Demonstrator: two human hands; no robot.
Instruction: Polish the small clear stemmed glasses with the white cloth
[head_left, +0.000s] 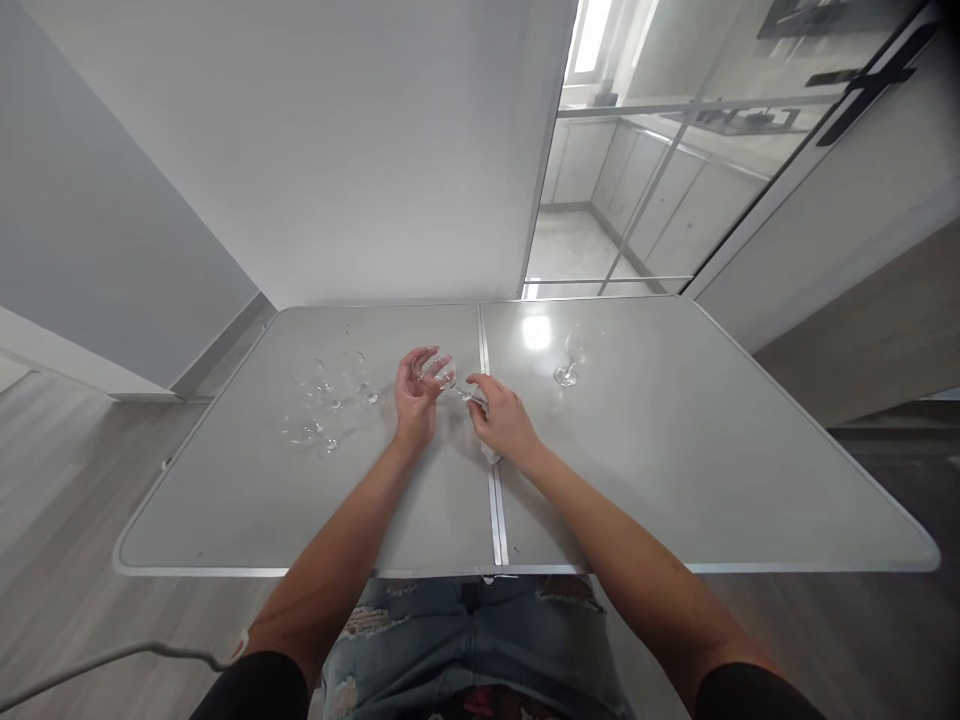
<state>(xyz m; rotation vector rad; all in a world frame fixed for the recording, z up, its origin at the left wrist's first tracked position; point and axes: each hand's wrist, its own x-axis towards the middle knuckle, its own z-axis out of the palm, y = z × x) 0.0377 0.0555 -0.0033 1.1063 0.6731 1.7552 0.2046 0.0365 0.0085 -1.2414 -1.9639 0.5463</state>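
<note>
My left hand (pixel 415 398) cups the bowl of a clear stemmed glass (pixel 442 374) that lies tilted above the middle of a grey folding table (pixel 675 470). My right hand (pixel 504 420) pinches the stem end of the same glass, and a bit of white cloth (pixel 491 453) shows under its palm. Several more clear glasses (pixel 330 400) stand in a group to the left of my left hand. One stemmed glass (pixel 568 360) stands alone to the right, beyond my right hand.
The table has a metal seam (pixel 493 490) down its middle and rounded corners. A white wall stands behind it, with a glass door and mirror panel (pixel 660 180) at the back right. Wooden floor lies on both sides. A grey cable (pixel 112 660) hangs at lower left.
</note>
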